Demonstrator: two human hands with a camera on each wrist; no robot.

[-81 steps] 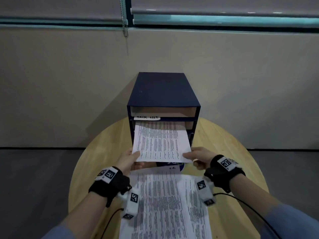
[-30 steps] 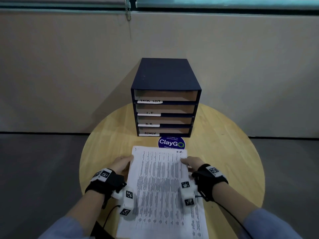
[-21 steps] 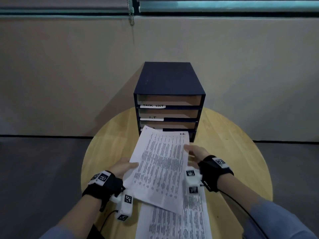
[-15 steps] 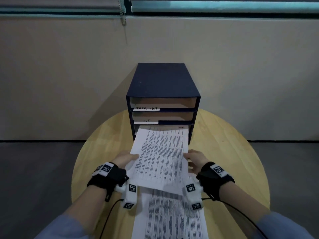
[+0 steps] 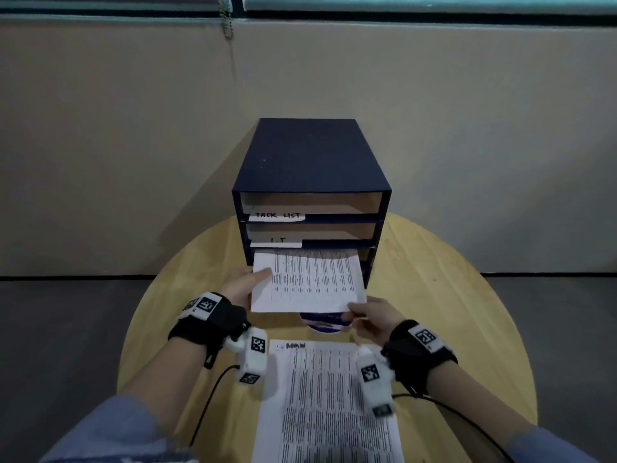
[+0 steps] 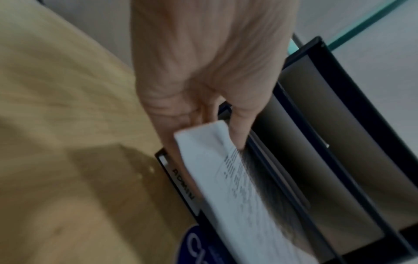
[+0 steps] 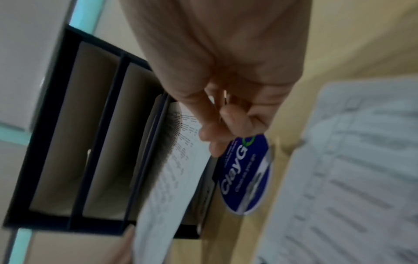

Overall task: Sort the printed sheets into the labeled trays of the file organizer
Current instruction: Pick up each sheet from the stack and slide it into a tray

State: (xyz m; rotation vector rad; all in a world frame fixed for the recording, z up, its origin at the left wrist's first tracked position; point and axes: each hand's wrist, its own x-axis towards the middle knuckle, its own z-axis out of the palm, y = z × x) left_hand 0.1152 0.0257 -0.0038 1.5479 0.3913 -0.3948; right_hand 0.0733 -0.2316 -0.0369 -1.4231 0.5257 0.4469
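The dark blue file organizer (image 5: 310,155) stands at the back of the round table, its top trays labelled TASK LIST and I.T. A printed sheet (image 5: 310,282) has its far edge inside the third tray, just under the I.T tray. My left hand (image 5: 248,285) pinches the sheet's left edge, thumb on top (image 6: 239,132). My right hand (image 5: 362,315) pinches its near right corner. In the left wrist view the sheet (image 6: 226,178) lies above the ADMIN label (image 6: 183,184). More printed sheets (image 5: 330,396) lie stacked near me, the top one marked ADMIN.
A round blue ClayGo sticker (image 5: 324,324) shows on the wooden table (image 5: 434,295) between the organizer and the stack. A plain wall runs right behind the organizer. Black cables trail from both wrist cameras over the table's near edge.
Both hands lifted the top sheet off the stack, carried it forward, and its far edge has gone into the third tray. The stack's new top sheet reads ADMIN.
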